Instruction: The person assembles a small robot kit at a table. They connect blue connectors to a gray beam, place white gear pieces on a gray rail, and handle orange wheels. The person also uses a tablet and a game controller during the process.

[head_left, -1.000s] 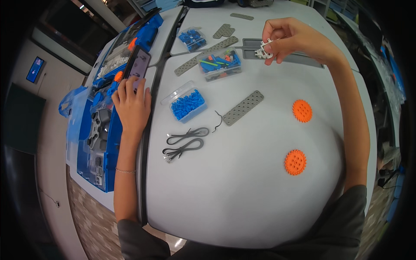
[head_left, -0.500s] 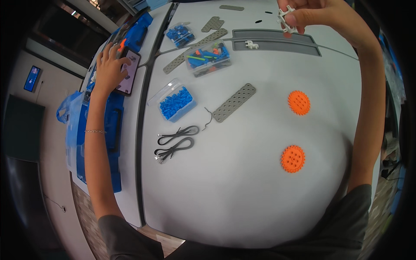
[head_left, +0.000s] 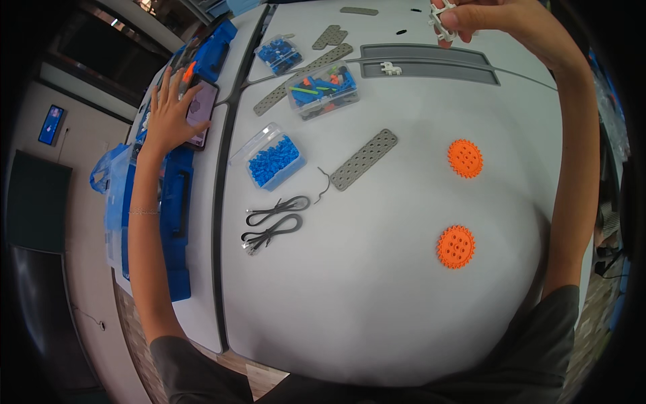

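My left hand [head_left: 169, 111] lies flat with fingers spread on a dark phone [head_left: 199, 113] at the table's far left, beside a blue case [head_left: 176, 202]. My right hand [head_left: 484, 15] is raised at the far right edge of the table and pinches a small white plastic connector [head_left: 441, 21]. Another white connector [head_left: 389, 68] lies on a long grey plate [head_left: 431, 69] below that hand. Two orange gears [head_left: 465, 158] [head_left: 455, 246] rest on the white table [head_left: 377, 296] inside my right arm.
A clear box of blue pieces [head_left: 272, 159], a box of mixed coloured parts [head_left: 322, 91] and a smaller box of blue parts [head_left: 278, 54] stand mid-table. Grey perforated strips [head_left: 364, 159] [head_left: 303, 79] and two black cables [head_left: 274, 221] lie near them.
My left hand has reached farther out along the left side onto the phone. My right hand has lifted the white connector up and away from the grey plate.
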Motion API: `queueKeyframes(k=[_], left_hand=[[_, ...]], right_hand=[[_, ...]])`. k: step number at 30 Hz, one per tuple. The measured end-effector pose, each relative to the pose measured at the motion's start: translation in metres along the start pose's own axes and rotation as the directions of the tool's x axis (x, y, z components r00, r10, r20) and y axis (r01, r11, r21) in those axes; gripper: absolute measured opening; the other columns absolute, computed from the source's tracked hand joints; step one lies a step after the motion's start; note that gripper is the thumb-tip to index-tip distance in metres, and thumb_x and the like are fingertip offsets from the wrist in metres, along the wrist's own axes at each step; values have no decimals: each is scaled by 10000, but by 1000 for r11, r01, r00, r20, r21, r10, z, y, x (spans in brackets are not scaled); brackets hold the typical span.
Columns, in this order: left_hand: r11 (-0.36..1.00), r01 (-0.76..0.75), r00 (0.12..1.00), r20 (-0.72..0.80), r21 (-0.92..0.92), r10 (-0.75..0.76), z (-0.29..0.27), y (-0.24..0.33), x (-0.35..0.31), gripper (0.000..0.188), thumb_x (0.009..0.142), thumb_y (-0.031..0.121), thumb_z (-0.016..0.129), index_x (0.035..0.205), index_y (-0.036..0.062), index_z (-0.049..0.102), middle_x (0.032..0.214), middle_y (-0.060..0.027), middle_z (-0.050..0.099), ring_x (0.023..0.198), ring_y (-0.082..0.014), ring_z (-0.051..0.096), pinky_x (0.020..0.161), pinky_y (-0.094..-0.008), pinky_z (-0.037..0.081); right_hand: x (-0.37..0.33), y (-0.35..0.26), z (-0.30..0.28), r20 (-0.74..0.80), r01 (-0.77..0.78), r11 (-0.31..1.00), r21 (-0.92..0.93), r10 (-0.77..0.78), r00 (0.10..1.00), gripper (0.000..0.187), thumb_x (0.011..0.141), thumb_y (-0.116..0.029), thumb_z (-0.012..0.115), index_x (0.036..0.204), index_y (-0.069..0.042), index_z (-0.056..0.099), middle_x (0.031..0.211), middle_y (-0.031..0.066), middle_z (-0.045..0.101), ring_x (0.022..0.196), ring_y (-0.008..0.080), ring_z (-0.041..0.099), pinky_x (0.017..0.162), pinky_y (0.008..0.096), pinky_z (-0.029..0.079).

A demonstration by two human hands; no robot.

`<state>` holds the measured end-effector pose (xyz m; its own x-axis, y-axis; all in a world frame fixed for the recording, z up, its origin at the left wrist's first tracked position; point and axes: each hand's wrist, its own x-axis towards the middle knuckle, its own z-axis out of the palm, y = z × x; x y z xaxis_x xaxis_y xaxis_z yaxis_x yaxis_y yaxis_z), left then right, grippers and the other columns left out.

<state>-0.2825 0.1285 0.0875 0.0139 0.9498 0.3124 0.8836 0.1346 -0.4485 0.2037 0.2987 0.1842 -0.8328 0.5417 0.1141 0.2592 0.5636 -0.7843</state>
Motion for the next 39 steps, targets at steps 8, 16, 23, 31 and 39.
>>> queueKeyframes(k=[8, 16, 23, 31, 39], left_hand=[[992, -111, 991, -63, 66, 115, -20, 18, -36, 273, 860, 199, 681, 1095, 113, 789, 1578, -113, 454, 1562, -301, 266, 1288, -546, 175], [994, -104, 992, -73, 23, 106, -13, 24, -41, 238, 873, 203, 661, 1032, 109, 811, 1581, -119, 460, 1564, -295, 264, 1291, -546, 162], [993, -117, 988, -104, 3, 117, -21, 27, -42, 270, 867, 191, 657, 1095, 125, 787, 1568, -113, 467, 1555, -303, 277, 1283, -541, 185], [990, -137, 986, -93, 21, 138, -31, 23, -55, 278, 870, 185, 654, 1112, 113, 770, 1561, -108, 469, 1547, -304, 289, 1272, -537, 216], [998, -69, 997, -36, -2, 69, -10, 28, -38, 256, 884, 185, 649, 1085, 92, 777, 1570, -129, 460, 1565, -293, 257, 1275, -538, 204]], right_hand=[[0, 2, -2, 4, -3, 1000, 20, 2, 1000, 135, 921, -87, 763, 990, -31, 661, 899, 94, 762, 842, 131, 730, 757, 248, 553], [11, 22, 0, 71, -76, 996, -43, 79, 994, 157, 943, -139, 762, 1018, -31, 676, 921, 73, 769, 868, 114, 719, 766, 244, 538], [32, 88, 19, -81, -107, 938, -329, 84, 993, 153, 859, -233, 736, 867, -81, 723, 754, -3, 697, 702, 93, 609, 705, 261, 457], [50, 146, 19, -32, -183, 926, -332, 182, 983, 229, 793, -293, 801, 839, -69, 800, 725, 16, 705, 646, 111, 621, 667, 286, 490], [50, 150, 26, 3, -193, 937, -292, 202, 979, 254, 830, -318, 799, 866, -67, 801, 737, 21, 707, 679, 124, 672, 698, 281, 523]])
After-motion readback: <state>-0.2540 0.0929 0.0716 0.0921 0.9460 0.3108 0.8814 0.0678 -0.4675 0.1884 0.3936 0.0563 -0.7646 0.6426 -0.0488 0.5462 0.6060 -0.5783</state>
